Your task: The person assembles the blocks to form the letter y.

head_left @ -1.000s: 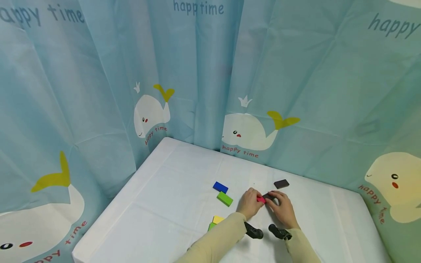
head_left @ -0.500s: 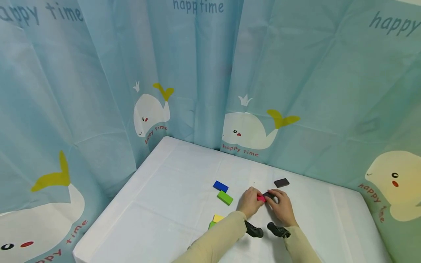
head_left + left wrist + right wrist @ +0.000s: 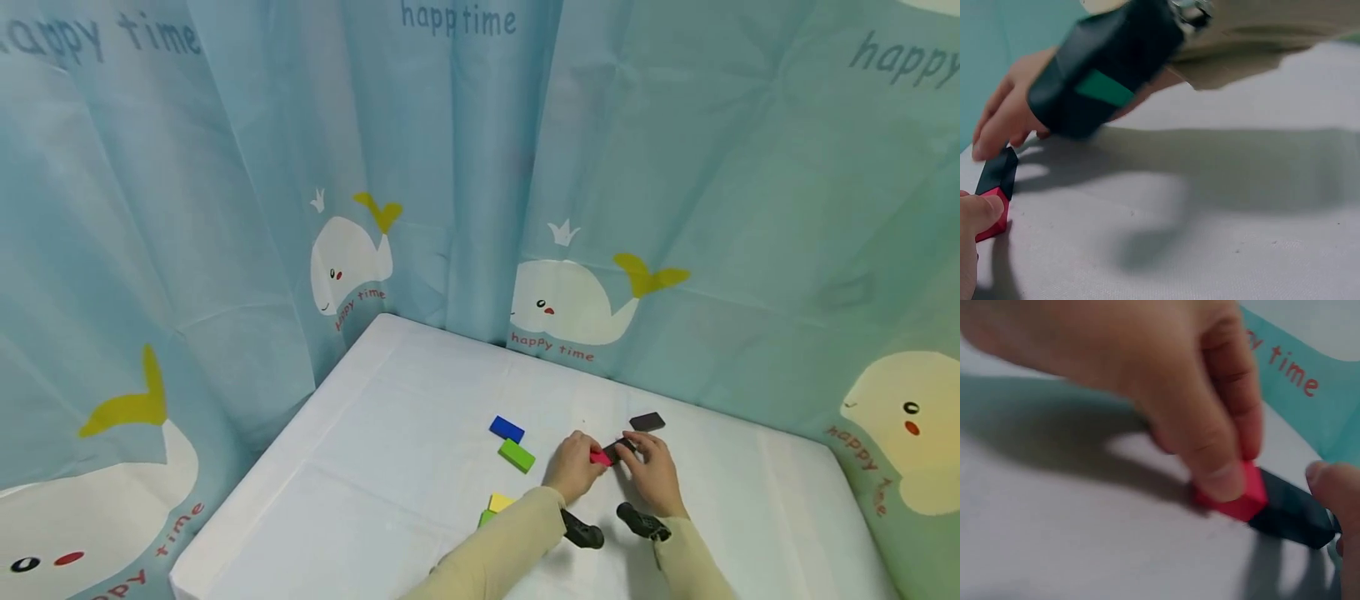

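Note:
My left hand (image 3: 576,467) pinches a red block (image 3: 600,458) between thumb and fingers, low over the white table. End to end with it lies a black block (image 3: 618,451); the right wrist view shows the black block (image 3: 1291,509) touching the red block (image 3: 1244,500). At the black block's far end is my right hand (image 3: 654,477), its thumb and fingers spread around that end. In the left wrist view the fingertips of my right hand (image 3: 1013,115) hover just over the black block (image 3: 999,170), seemingly apart from it.
Another black block (image 3: 647,421) lies behind my right hand. To the left are a blue block (image 3: 507,429) and a green block (image 3: 517,456), touching. A yellow block (image 3: 500,502) and a green block (image 3: 486,517) are partly hidden by my left sleeve. A whale-print curtain (image 3: 450,167) surrounds the table.
My right hand's thumb and fingers have drawn back to the right, so more of the black block shows. My left hand stays on the red block. The head view has shifted slightly.

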Action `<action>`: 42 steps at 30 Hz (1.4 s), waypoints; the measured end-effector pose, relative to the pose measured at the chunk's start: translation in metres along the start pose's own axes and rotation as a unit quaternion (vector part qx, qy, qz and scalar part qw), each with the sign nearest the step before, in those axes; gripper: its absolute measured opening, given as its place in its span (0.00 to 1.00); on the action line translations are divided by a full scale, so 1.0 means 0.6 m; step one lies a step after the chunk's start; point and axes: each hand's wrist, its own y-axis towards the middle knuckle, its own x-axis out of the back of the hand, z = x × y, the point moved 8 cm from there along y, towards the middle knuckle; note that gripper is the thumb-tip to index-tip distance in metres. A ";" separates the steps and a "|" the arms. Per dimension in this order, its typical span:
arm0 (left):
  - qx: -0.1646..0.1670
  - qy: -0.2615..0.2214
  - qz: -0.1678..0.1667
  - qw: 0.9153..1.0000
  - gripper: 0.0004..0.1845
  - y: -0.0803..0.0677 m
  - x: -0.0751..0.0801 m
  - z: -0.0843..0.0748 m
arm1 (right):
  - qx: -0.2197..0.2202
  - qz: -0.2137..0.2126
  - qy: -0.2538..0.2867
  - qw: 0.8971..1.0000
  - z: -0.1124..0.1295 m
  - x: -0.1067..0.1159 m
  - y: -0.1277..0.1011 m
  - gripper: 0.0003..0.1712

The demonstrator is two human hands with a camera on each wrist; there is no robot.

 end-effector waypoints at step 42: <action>0.022 -0.010 0.009 1.000 0.11 0.005 -0.009 0.009 | -0.111 -0.042 -0.070 0.990 -0.060 0.024 0.066 0.27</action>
